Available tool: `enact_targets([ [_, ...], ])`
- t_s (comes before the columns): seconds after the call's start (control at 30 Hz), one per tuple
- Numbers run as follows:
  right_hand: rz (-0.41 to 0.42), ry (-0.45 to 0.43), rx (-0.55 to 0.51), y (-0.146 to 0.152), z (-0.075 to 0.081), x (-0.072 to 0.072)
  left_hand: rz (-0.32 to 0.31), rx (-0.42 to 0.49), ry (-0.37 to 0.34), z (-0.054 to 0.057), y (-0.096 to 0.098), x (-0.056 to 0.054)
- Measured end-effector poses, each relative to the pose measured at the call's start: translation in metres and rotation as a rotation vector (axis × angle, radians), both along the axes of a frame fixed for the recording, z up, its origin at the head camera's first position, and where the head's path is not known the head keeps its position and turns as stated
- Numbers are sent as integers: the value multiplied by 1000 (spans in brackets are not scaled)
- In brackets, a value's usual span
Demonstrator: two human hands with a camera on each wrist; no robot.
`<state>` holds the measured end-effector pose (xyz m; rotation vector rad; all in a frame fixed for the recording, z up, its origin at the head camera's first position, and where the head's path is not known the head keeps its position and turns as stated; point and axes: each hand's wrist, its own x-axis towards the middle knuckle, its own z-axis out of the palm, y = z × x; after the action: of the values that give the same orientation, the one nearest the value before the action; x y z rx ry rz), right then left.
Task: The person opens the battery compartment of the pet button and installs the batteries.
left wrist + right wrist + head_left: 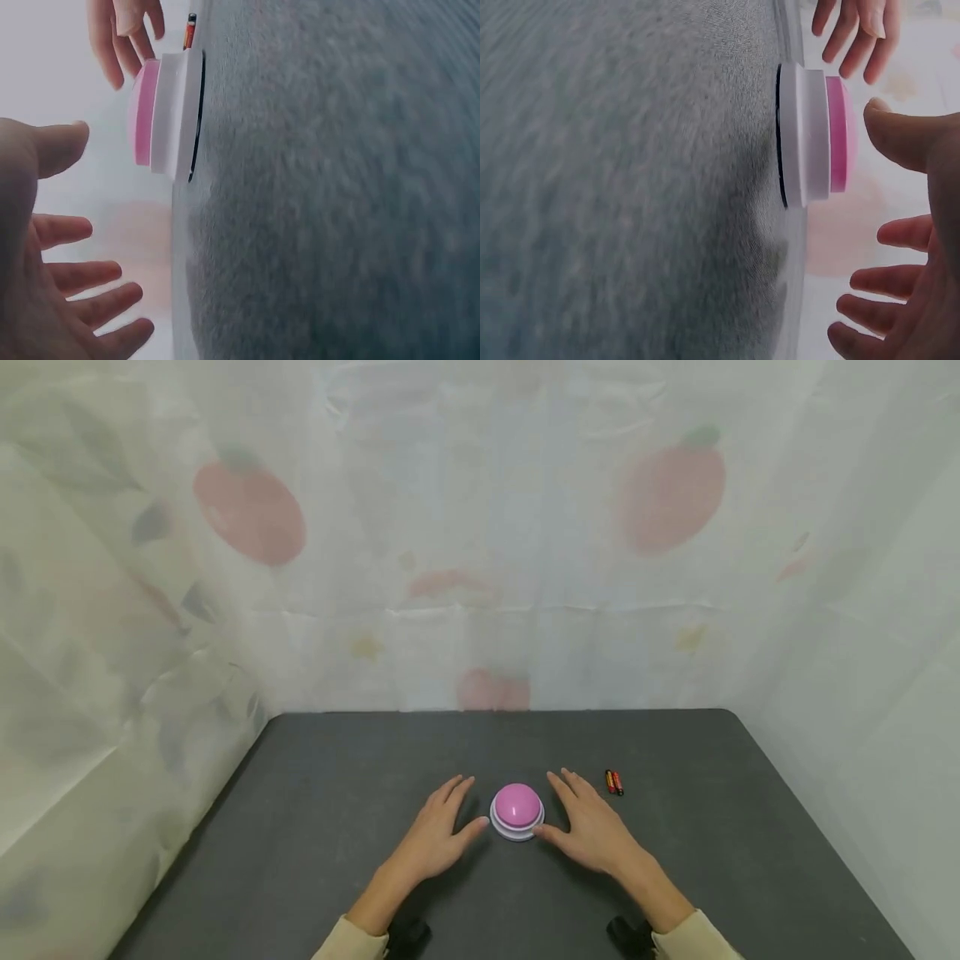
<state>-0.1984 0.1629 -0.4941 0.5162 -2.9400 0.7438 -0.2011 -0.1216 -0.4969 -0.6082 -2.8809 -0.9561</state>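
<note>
A round push button with a pink dome (517, 804) and a white stepped base (804, 139) sits flat on the dark table. To its left in the head view is my left hand (437, 831), fingers spread, with the thumb tip near the base. My right hand (592, 827) mirrors it on the other side, its thumb tip overlapping the rim of the base in that view. Both palms face inward with nothing in them. In the left wrist view the left hand's fingers (97, 307) are apart from the button, above the table surface.
Two small red-and-black batteries (614, 782) lie side by side beyond the right hand. The grey-black table (337, 760) has rounded far corners. White curtains with faded fruit prints (450, 527) hang behind it and along both sides.
</note>
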Motion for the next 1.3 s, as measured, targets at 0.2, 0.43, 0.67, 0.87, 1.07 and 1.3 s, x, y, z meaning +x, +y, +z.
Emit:
enact_targets([
  [0.2, 5, -104, -144, -6, -5, -9, -6, 113, -36, 0, 6, -4],
  [0.43, 15, -159, -323, -13, -11, -15, -31, 253, -133, -3, 16, -12],
  [0.67, 55, -205, -476, -17, -19, -19, -62, 374, -237, -7, 25, -17],
  [0.87, 95, -187, -497, -22, -24, -22, -129, 487, -304, -11, 32, -20],
  [1.07, 91, -166, -504, -25, -27, -23, -121, 504, -336, -17, 32, -20],
  [1.3, 70, -188, -554, -23, -27, -24, -118, 503, -312, -19, 33, -21],
])
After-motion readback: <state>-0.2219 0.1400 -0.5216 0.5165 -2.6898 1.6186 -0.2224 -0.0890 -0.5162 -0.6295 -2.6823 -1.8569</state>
